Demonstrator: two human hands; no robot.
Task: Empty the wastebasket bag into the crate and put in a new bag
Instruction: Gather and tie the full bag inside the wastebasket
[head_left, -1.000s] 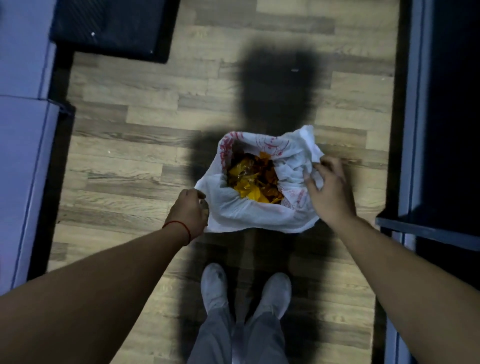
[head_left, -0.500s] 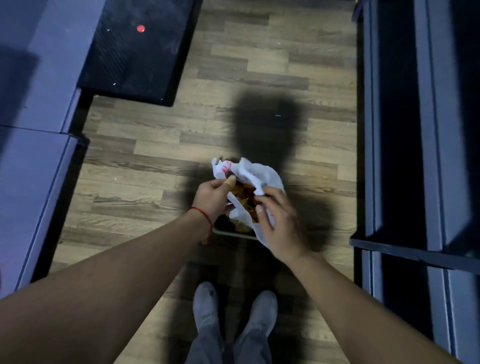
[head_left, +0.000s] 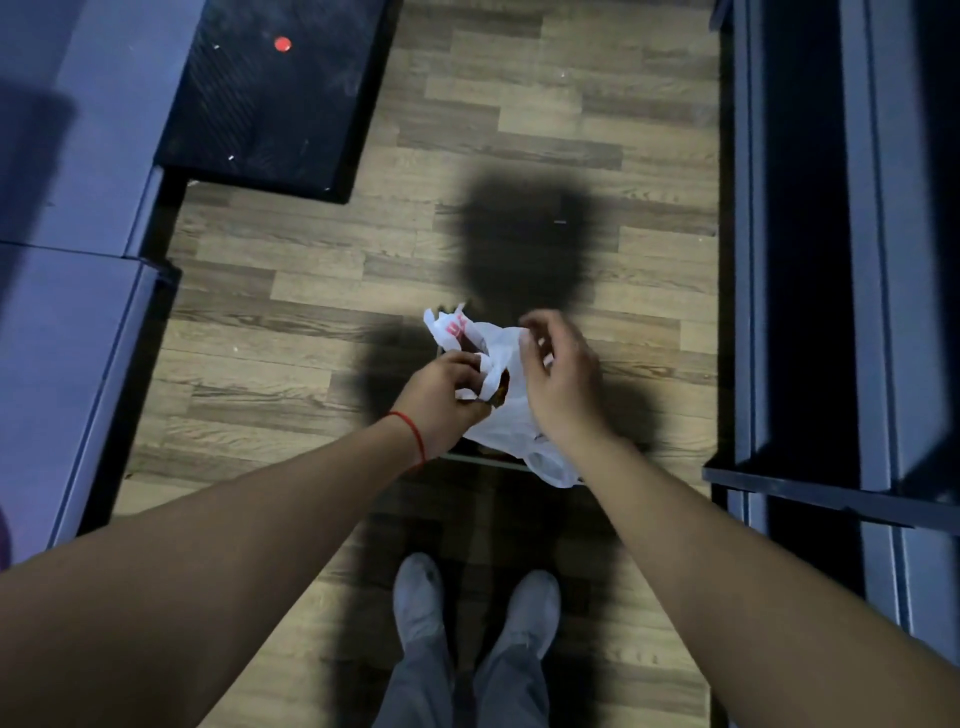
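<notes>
The left hand (head_left: 444, 397) is pinched shut on a twisted white handle strip of the plastic bag (head_left: 501, 415), fingers curled tight around it. At its three o'clock the right hand (head_left: 558, 379) sits loosely open, fingers spread and slightly curled, its palm side against the bag's gathered top; whether it grips any plastic cannot be told. The bag is white with red print, bunched between the two hands, with a glimpse of brown-orange rubbish at its mouth. It still sits in the wastebasket (head_left: 485, 460), of which only a thin rim edge shows at the bag's six o'clock, just ahead of the person's shoes (head_left: 418, 592).

The step looks like gathering the bag's mouth before lifting it out. To do it well, both handles should be drawn together so nothing spills, then the bag raised straight up. The thin plastic may tear if pulled by one handle. A dark mat or tray (head_left: 270, 93) lies at eleven o'clock; no crate can be identified with certainty.
</notes>
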